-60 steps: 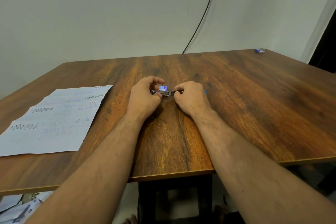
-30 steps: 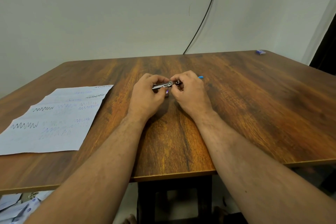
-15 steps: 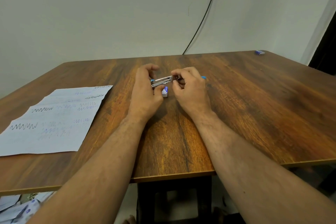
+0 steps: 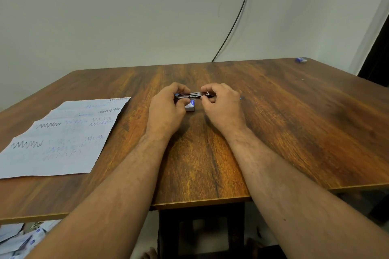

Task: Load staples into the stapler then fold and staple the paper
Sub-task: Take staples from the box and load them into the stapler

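I see both hands curled onto a slim metal stapler, held just above the grained wooden surface: my left hand grips one end, my right hand pinches the other. A small blue-and-white staple box sits just below the stapler. Left of the stapler, well apart, lies creased, scribbled paper, near the surface's front edge.

Wood-grain worktop. Scribbled paper sheet flat at left, small staple box mid-table, small blue item at far right corner.
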